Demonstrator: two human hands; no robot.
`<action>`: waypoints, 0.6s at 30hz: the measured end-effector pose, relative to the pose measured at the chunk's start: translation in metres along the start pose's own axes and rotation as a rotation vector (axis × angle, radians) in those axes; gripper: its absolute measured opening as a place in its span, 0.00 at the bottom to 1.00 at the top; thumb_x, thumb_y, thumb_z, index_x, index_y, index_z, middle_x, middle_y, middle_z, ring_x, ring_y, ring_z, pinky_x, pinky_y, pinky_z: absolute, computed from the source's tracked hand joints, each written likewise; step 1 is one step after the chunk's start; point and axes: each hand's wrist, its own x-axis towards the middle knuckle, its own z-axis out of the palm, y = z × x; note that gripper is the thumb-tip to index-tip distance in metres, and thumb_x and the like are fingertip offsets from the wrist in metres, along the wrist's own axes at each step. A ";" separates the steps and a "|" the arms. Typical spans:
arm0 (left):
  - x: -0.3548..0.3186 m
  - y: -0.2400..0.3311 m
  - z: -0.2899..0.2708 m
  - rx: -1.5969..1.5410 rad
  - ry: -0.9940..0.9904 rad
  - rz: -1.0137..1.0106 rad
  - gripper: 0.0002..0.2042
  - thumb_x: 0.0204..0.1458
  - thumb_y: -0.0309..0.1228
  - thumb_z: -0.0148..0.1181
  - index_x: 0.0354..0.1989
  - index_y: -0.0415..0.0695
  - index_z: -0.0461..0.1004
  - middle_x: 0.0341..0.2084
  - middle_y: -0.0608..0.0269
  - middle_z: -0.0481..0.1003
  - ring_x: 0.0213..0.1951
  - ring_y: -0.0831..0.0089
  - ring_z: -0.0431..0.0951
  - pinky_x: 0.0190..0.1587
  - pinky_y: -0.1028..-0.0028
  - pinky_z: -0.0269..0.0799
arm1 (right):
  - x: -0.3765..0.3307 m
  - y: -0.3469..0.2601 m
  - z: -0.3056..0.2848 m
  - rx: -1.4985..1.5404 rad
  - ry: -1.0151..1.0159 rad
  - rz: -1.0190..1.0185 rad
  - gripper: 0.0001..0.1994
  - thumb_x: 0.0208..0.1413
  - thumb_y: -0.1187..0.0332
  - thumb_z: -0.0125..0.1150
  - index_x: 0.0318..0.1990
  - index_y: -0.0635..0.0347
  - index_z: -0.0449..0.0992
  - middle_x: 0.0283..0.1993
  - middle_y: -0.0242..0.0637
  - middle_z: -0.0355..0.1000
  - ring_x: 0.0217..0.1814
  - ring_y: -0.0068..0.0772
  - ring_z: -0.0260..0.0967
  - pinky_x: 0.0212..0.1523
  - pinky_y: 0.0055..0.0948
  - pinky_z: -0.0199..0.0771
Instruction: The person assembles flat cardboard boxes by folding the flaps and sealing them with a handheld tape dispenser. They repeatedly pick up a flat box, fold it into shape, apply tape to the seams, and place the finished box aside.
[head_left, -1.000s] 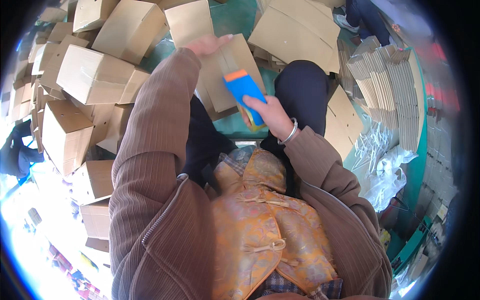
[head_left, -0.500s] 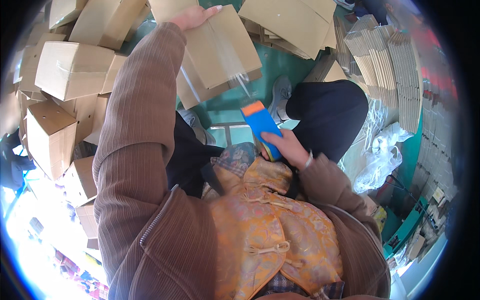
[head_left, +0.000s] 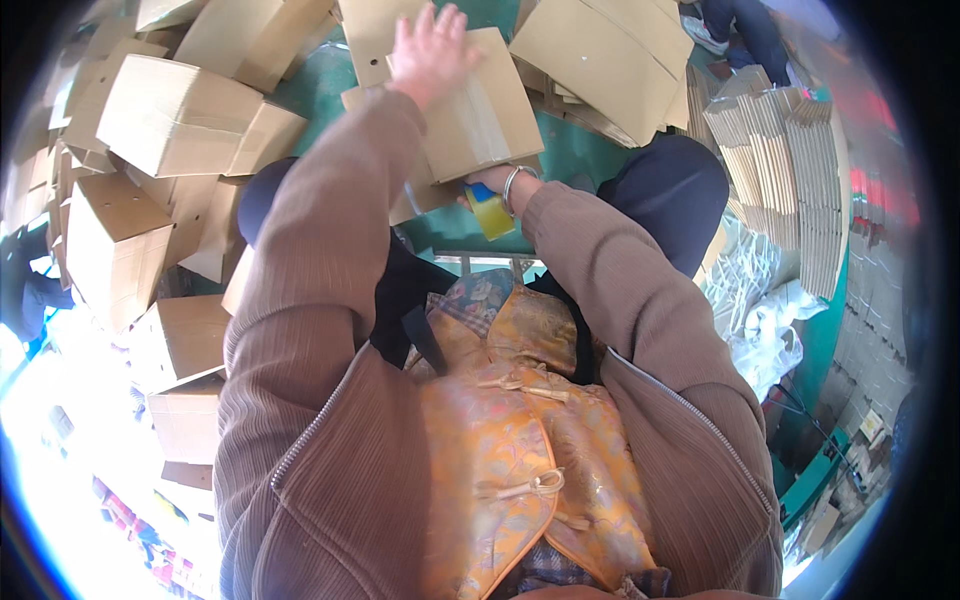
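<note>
While left hand (head_left: pixel 433 58) spreads over brown cardboard box (head_left: pixel 492 115) at 12 o'clock, right hand (head_left: pixel 497 178) grips blue-and-yellow plastic tape dispenser (head_left: pixel 490 214); best keep box steady.

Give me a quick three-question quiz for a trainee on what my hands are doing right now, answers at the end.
1. True or false: a silver bracelet circles the right wrist.
2. Multiple choice: which hand is spread over the cardboard box? A) left, B) right, C) both.
3. Fill in: the right hand holds a tool coloured blue and ____.

Key: 1 true; 2 A, the left hand; 3 yellow.
</note>
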 end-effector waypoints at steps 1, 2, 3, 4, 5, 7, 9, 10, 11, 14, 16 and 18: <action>-0.018 0.013 -0.004 -0.004 0.164 0.058 0.39 0.56 0.63 0.39 0.66 0.42 0.60 0.67 0.55 0.57 0.69 0.58 0.52 0.68 0.55 0.48 | 0.005 0.000 -0.003 -0.035 -0.014 0.001 0.14 0.57 0.73 0.57 0.50 0.66 0.69 0.40 0.49 0.75 0.38 0.45 0.78 0.32 0.41 0.82; -0.038 0.024 -0.009 0.001 0.238 0.117 0.42 0.54 0.65 0.42 0.63 0.37 0.63 0.64 0.47 0.61 0.67 0.55 0.57 0.67 0.58 0.51 | 0.010 0.001 -0.006 -0.069 -0.025 0.001 0.14 0.57 0.73 0.57 0.50 0.66 0.69 0.39 0.49 0.75 0.38 0.45 0.78 0.32 0.40 0.82; -0.061 0.039 -0.015 -0.053 0.181 0.147 0.42 0.54 0.64 0.42 0.65 0.37 0.60 0.66 0.49 0.57 0.69 0.55 0.52 0.69 0.55 0.45 | 0.015 0.003 -0.009 -0.108 -0.039 -0.002 0.14 0.57 0.72 0.58 0.50 0.66 0.69 0.39 0.49 0.75 0.38 0.45 0.78 0.32 0.40 0.82; -0.084 0.053 -0.021 -0.121 0.040 0.182 0.42 0.54 0.63 0.43 0.66 0.38 0.58 0.68 0.51 0.54 0.71 0.56 0.47 0.70 0.53 0.39 | 0.019 0.004 -0.014 -0.151 -0.050 -0.006 0.14 0.57 0.72 0.58 0.50 0.66 0.70 0.39 0.50 0.75 0.38 0.45 0.78 0.32 0.40 0.82; -0.096 0.056 -0.024 -0.164 0.055 0.194 0.42 0.53 0.63 0.45 0.66 0.38 0.58 0.68 0.51 0.54 0.71 0.55 0.47 0.70 0.53 0.40 | 0.024 0.005 -0.019 -0.198 -0.064 -0.009 0.14 0.57 0.72 0.58 0.50 0.66 0.70 0.39 0.50 0.75 0.38 0.44 0.78 0.32 0.40 0.82; -0.109 0.061 -0.029 -0.274 0.077 0.216 0.43 0.51 0.63 0.49 0.65 0.38 0.60 0.68 0.49 0.54 0.71 0.53 0.48 0.70 0.53 0.40 | 0.031 0.007 -0.036 -0.330 -0.093 -0.024 0.14 0.56 0.72 0.58 0.49 0.66 0.71 0.38 0.50 0.75 0.38 0.44 0.78 0.32 0.39 0.81; -0.102 0.055 -0.029 -0.335 0.114 0.243 0.40 0.50 0.60 0.54 0.62 0.39 0.63 0.67 0.50 0.56 0.70 0.54 0.49 0.70 0.54 0.43 | 0.038 0.003 -0.066 -0.526 -0.122 -0.063 0.14 0.56 0.71 0.59 0.49 0.66 0.71 0.38 0.50 0.75 0.38 0.43 0.78 0.32 0.39 0.81; -0.098 0.050 -0.029 -0.390 0.112 0.242 0.39 0.50 0.59 0.54 0.62 0.40 0.64 0.67 0.50 0.56 0.70 0.54 0.50 0.70 0.55 0.43 | 0.041 0.001 -0.082 -0.628 -0.113 -0.108 0.14 0.56 0.71 0.59 0.48 0.66 0.71 0.38 0.50 0.76 0.38 0.43 0.78 0.32 0.38 0.81; -0.094 0.044 -0.029 -0.443 0.093 0.253 0.38 0.51 0.59 0.55 0.61 0.40 0.65 0.66 0.50 0.56 0.70 0.55 0.50 0.70 0.55 0.43 | 0.043 -0.002 -0.098 -0.716 -0.065 -0.178 0.14 0.56 0.71 0.59 0.48 0.66 0.72 0.38 0.50 0.76 0.38 0.43 0.78 0.32 0.38 0.81; -0.089 0.016 -0.028 -0.802 0.083 0.042 0.34 0.51 0.51 0.61 0.62 0.41 0.64 0.62 0.49 0.63 0.66 0.55 0.59 0.65 0.59 0.56 | 0.046 -0.022 -0.126 -0.927 0.411 -0.590 0.22 0.51 0.58 0.63 0.49 0.66 0.75 0.50 0.53 0.74 0.45 0.50 0.76 0.49 0.39 0.75; -0.099 0.008 -0.024 -0.977 0.144 -0.235 0.34 0.50 0.49 0.64 0.60 0.39 0.65 0.59 0.46 0.66 0.62 0.53 0.63 0.61 0.60 0.62 | 0.041 -0.032 -0.128 -0.508 0.674 -0.722 0.25 0.49 0.54 0.64 0.45 0.69 0.77 0.44 0.53 0.76 0.44 0.50 0.76 0.49 0.39 0.73; -0.116 0.013 -0.018 -1.034 0.265 -0.594 0.33 0.46 0.49 0.67 0.55 0.36 0.69 0.56 0.44 0.68 0.57 0.50 0.70 0.57 0.61 0.68 | 0.027 -0.040 -0.125 -0.453 0.690 -0.841 0.25 0.48 0.51 0.66 0.43 0.68 0.77 0.37 0.50 0.77 0.40 0.45 0.76 0.45 0.39 0.73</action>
